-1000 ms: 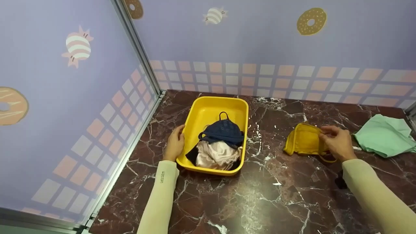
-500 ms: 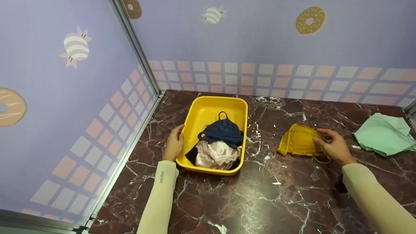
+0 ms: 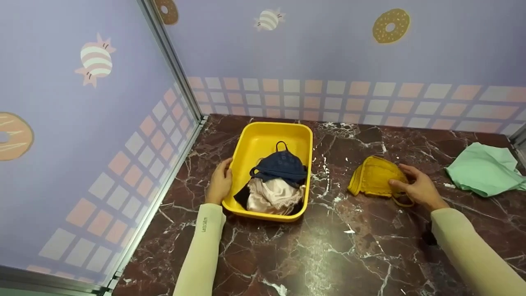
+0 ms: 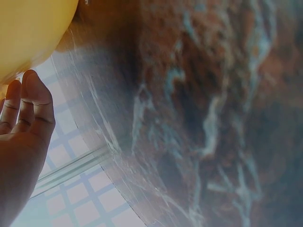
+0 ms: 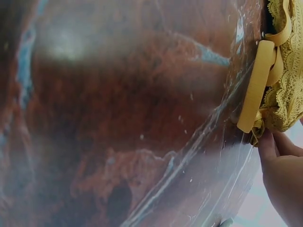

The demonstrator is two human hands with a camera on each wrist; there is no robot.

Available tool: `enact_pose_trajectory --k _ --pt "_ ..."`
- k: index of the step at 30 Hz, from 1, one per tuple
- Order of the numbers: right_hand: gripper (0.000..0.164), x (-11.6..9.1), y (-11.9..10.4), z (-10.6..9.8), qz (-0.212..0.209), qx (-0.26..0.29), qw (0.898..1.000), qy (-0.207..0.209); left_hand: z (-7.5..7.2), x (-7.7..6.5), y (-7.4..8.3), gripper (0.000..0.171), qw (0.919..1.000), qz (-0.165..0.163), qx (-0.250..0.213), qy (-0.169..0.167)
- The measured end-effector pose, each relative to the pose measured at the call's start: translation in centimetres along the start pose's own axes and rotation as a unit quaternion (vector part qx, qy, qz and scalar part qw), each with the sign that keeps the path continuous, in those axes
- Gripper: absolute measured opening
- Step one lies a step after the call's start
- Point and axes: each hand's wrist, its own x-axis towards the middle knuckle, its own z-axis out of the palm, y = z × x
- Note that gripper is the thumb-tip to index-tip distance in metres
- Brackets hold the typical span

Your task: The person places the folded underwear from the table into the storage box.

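Note:
In the head view, a yellow plastic tray (image 3: pixel 271 130) holds a navy bra (image 3: pixel 281 166), a pale pink satin bra (image 3: pixel 273 195) with lace, and some black fabric partly hidden underneath. My left hand (image 3: pixel 220 183) rests along the tray's left outer side; the left wrist view shows its fingers (image 4: pixel 38 97) touching the yellow wall from outside. Farther right, my right hand (image 3: pixel 419 187) pinches the right end of a folded mustard-yellow bra (image 3: pixel 376 176). Its lace edge and strap (image 5: pixel 258 87) show in the right wrist view, where the thumb and fingers meet at the fabric.
A mint-green cloth (image 3: pixel 485 169) lies crumpled on the dark marbled tabletop (image 3: pixel 328 250), right of my right hand. Patterned panels (image 3: pixel 320 49) close off the back and left, joined by a metal corner post (image 3: pixel 174 61).
The yellow bra has shifted slightly left and turned flatter, with my right hand moving left along with it. My left hand stays at the tray.

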Motion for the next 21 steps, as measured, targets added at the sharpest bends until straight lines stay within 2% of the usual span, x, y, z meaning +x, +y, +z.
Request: enact_pose_trajectory --k 10,15,21 --pt "0.079 -0.26 0.15 0.48 -0.024 -0.005 1.000 0.000 -0.01 0.04 0.02 0.036 1.0000 0.001 0.008 0.005" --pt "0.080 -0.08 0.46 0.89 -0.015 -0.002 1.000 -0.001 0.00 -0.04 0.08 0.036 1.0000 -0.002 0.002 0.007" --pt "0.076 -0.22 0.40 1.05 -0.035 -0.005 0.999 0.027 -0.01 0.02 0.04 0.037 1.0000 -0.007 0.004 0.000"
